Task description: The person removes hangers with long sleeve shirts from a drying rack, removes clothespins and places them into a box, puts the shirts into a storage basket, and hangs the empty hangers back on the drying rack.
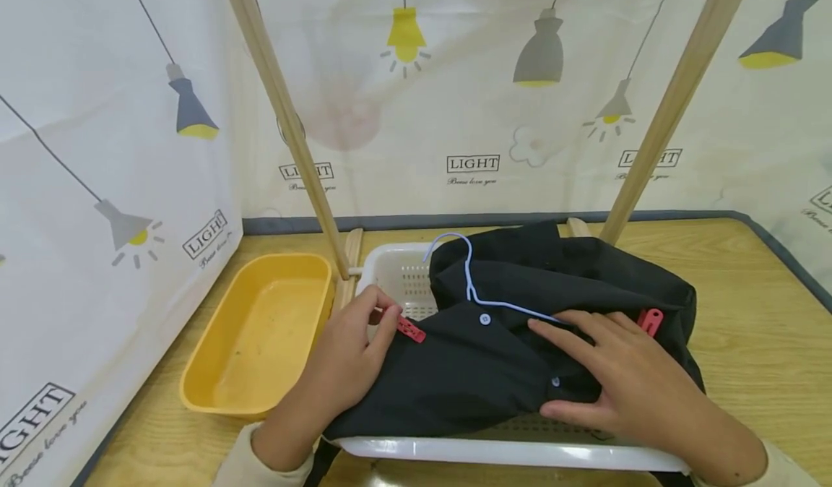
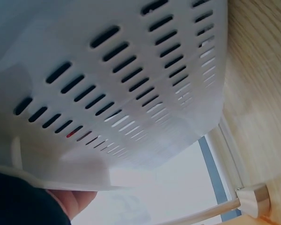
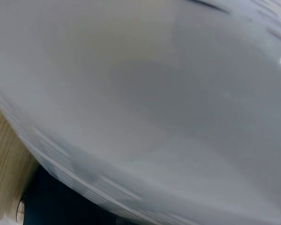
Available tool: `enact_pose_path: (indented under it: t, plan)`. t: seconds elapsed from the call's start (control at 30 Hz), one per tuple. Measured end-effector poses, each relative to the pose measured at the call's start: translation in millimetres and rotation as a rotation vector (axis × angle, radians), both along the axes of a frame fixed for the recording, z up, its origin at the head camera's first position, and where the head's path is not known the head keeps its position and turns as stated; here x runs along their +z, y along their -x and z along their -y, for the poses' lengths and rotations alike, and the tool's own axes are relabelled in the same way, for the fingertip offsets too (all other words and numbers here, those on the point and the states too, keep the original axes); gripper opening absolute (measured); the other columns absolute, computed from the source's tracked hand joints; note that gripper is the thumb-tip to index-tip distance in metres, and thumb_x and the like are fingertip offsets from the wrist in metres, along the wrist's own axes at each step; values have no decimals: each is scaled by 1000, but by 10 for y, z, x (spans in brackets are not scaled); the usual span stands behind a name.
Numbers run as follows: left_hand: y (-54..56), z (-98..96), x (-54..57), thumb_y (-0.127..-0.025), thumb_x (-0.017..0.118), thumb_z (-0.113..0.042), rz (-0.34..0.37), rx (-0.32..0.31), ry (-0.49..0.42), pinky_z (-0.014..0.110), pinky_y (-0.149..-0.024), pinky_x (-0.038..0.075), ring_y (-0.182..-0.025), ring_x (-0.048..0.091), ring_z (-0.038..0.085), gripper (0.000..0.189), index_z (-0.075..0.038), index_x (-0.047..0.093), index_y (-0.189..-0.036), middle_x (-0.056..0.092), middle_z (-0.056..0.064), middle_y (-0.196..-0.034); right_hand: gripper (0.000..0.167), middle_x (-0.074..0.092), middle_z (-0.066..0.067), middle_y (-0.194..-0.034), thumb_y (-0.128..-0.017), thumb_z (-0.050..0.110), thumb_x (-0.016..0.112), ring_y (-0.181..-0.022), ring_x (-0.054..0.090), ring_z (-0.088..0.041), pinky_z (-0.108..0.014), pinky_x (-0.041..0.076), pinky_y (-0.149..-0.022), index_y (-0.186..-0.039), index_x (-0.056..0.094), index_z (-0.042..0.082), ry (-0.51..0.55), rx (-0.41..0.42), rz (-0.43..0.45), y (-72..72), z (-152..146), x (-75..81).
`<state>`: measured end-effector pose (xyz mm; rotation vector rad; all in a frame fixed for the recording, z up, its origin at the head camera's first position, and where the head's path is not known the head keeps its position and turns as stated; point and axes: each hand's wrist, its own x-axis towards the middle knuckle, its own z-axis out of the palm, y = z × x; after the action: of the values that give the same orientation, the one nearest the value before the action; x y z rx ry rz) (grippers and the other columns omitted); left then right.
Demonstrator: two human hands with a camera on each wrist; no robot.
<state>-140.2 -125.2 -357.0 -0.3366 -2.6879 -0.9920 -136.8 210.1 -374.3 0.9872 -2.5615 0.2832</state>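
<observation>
A black shirt point(image 1: 455, 378) with light-blue buttons lies bunched over a white basket point(image 1: 513, 452). Out of its collar comes the hook of a light-blue wire hanger point(image 1: 469, 263). My left hand point(image 1: 344, 350) pinches a red clothespin point(image 1: 412, 330) between thumb and fingers at the shirt's left side. Whether that clothespin bites the cloth I cannot tell. My right hand point(image 1: 633, 375) rests on the shirt, fingers spread, its fingertips by the hanger's arm. Beside it, a second red clothespin point(image 1: 651, 321) sticks up, partly hidden. The right wrist view holds mostly basket wall point(image 3: 145, 108).
Left of the basket stands a yellow tub point(image 1: 260, 342) on the wooden table point(image 1: 760, 313). Two slanted wooden poles point(image 1: 286, 118) rise behind the basket, one on each side. A lamp-patterned sheet point(image 1: 474, 97) encloses the back and left.
</observation>
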Motion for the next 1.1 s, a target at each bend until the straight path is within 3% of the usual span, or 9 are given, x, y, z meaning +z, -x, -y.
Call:
enact_pose_path:
  t: [0.23, 0.53, 0.77, 1.0, 1.1]
  plan:
    - [10, 2, 10, -101, 60, -24, -14, -17, 27, 27, -74, 51, -83, 59, 5, 5, -20, 62, -100, 64, -9, -92, 86, 62, -3, -126, -72, 75, 71, -100, 60, -20, -44, 48, -85, -144, 53, 31, 7, 2, -6, -8, 0, 15]
    - [26, 15, 3, -100, 60, -24, 25, -29, 16, 24, -68, 48, -74, 54, 6, 31, -18, 60, -131, 64, -9, -87, 86, 62, -3, -126, -72, 75, 71, -98, 60, -19, -44, 48, -84, -144, 53, 31, 3, 9, 0, 12, 13, 12]
    - [25, 7, -3, -102, 56, -29, 8, -75, 46, 23, -66, 46, -70, 54, 4, 20, -20, 70, -113, 69, -12, -87, 85, 62, -3, -126, -73, 74, 72, -98, 60, -20, -44, 49, -84, -144, 53, 31, 4, 4, 10, 0, 4, 18]
    - [6, -10, 17, -100, 61, -34, 69, -16, 8, 24, -67, 50, -75, 61, 5, 32, -19, 64, -128, 74, -6, -96, 84, 62, -4, -128, -73, 74, 72, -101, 60, -21, -45, 49, -86, -144, 53, 32, 5, -5, 28, -2, -1, 28]
    - [5, -17, 23, -99, 62, -37, 97, 13, 10, 26, -69, 51, -75, 63, 5, 33, -18, 66, -127, 75, -6, -98, 85, 62, -4, -128, -73, 73, 72, -102, 61, -22, -46, 49, -87, -144, 53, 32, 3, -6, 35, -9, -2, 30]
